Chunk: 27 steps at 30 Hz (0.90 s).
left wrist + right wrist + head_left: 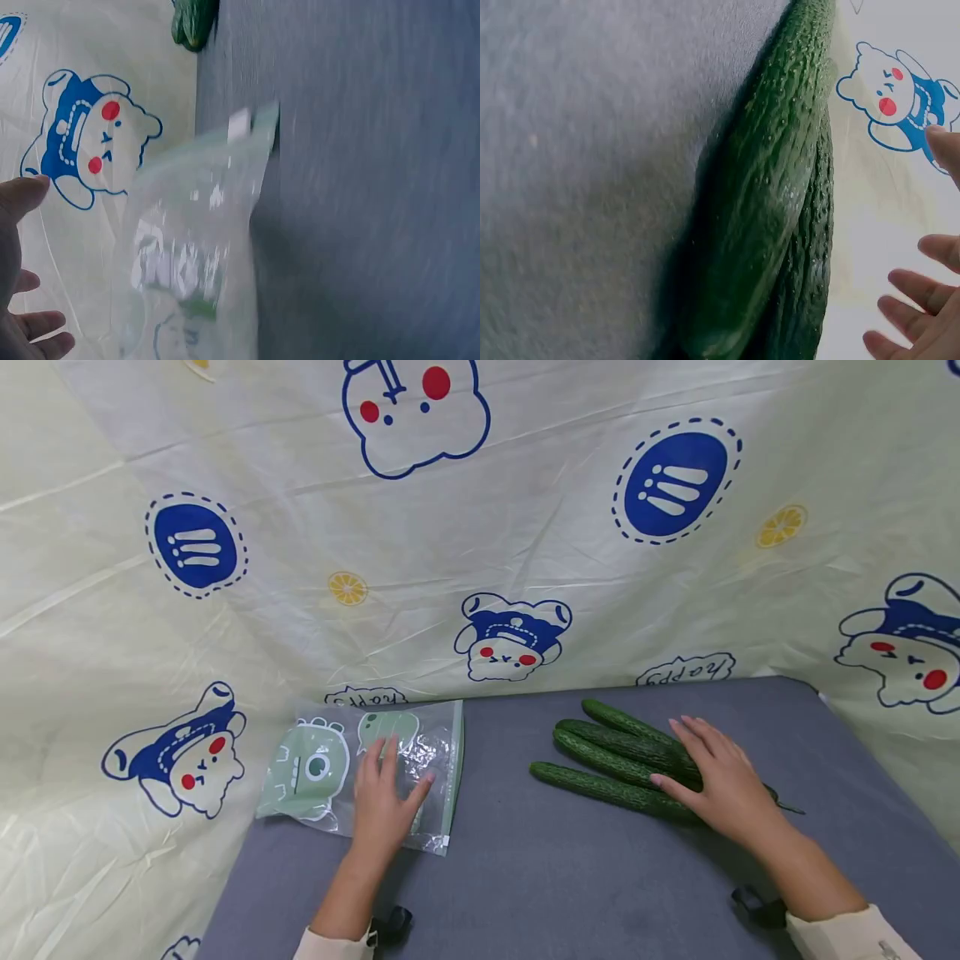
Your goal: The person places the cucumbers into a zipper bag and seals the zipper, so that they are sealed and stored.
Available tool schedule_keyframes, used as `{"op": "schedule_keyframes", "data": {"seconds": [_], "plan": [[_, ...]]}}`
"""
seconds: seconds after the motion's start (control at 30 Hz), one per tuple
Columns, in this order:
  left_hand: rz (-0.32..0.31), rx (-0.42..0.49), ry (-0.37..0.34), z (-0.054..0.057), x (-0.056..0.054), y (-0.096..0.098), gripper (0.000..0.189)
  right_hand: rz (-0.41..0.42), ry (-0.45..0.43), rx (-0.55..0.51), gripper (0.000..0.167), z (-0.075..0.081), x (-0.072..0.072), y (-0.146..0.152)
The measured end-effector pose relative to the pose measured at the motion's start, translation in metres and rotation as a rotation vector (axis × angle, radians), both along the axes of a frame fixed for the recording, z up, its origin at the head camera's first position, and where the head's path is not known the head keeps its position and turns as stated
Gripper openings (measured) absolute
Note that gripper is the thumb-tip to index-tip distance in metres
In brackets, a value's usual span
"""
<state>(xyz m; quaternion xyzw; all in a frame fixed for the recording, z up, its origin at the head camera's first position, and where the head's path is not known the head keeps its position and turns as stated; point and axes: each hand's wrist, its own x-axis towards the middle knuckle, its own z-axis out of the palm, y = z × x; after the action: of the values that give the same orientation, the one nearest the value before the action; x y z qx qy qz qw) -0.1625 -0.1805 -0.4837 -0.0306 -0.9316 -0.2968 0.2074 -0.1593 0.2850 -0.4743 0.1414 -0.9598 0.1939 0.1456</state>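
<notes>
A clear zip bag (315, 772) with a green cartoon monster print lies flat at the left of the grey table. My left hand (384, 810) is over it with fingers spread, holding nothing; in the left wrist view the thumb and fingers stand off to the side of the bag (199, 240). On the right, several long green cucumbers (600, 785) lie side by side. Above their near ends hovers my right hand (723, 789), fingers extended and partly covering them. The right wrist view has a bumpy cucumber (757, 217) close up, with the fingers apart from it.
The grey cloth-covered table (525, 885) has a pale printed curtain (540, 552) standing along its back and sides. Dark wrist straps (757, 907) sit on both forearms near the sleeves.
</notes>
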Motion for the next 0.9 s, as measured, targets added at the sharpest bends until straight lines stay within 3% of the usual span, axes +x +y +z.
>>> {"op": "schedule_keyframes", "data": {"seconds": [0.17,0.43,0.67,0.9], "plan": [[0.012,0.062,0.018,-0.007,0.006,0.014,0.081,0.015,0.003,-0.055,0.09,-0.004,0.004,-0.003],[0.012,0.135,-0.088,-0.018,0.01,0.028,0.067,0.003,-0.142,-0.147,0.072,-0.009,0.012,-0.009],[0.021,0.055,-0.138,-0.028,0.007,0.033,0.062,-0.018,-0.259,-0.159,0.061,-0.017,0.016,-0.011],[0.058,0.04,-0.153,-0.035,0.005,0.033,0.06,-0.034,-0.271,-0.133,0.055,-0.026,0.02,-0.012]]}}
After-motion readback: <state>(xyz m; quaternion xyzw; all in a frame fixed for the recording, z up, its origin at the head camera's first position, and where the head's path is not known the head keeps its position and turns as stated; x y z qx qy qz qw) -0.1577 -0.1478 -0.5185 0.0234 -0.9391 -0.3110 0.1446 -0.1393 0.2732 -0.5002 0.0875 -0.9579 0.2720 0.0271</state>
